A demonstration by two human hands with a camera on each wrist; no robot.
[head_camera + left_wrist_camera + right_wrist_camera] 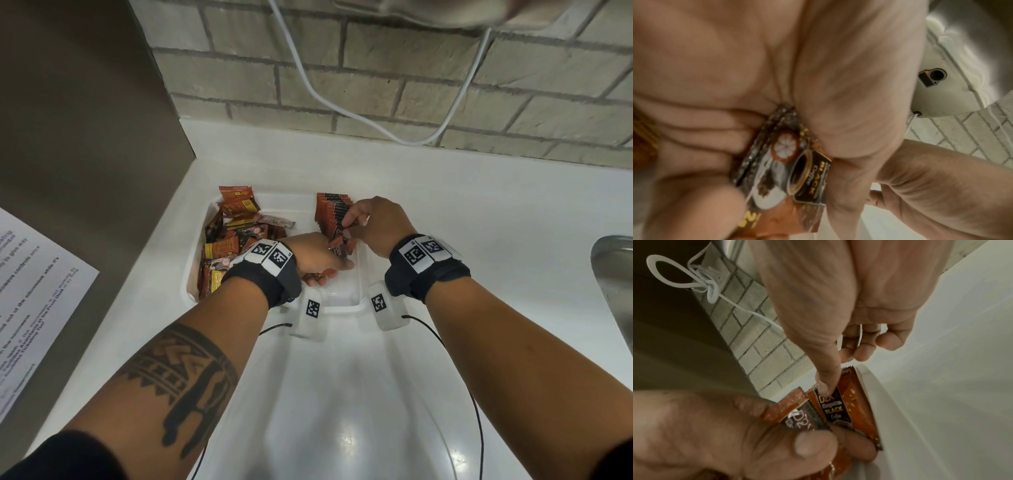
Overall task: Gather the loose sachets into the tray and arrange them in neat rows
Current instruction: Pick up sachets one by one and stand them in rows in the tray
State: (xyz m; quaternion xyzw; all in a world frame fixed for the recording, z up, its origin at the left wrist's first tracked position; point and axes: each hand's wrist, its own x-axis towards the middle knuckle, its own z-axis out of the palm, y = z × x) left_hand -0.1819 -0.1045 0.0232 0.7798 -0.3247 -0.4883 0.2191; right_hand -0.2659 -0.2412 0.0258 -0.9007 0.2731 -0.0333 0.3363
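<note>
A white tray [194, 274] sits on the white counter. Its left half holds a loose pile of orange and brown sachets [233, 240]. Along its right side stands a neat row of orange-black sachets [334, 209]. My left hand [329, 270] is over the tray's near right part and grips a small stack of coffee sachets [789, 162] between thumb and fingers. My right hand [352, 226] reaches in from the right. Its thumb [826, 386] and curled fingers pinch the top of one sachet [846, 404] at the near end of the row, right beside the left hand's stack.
A brick wall runs behind the counter, with a white cable [308, 85] hanging from a device above. A brown panel [85, 137] with a printed sheet [34, 291] stands at the left. The metal sink rim [616, 274] shows at the right edge.
</note>
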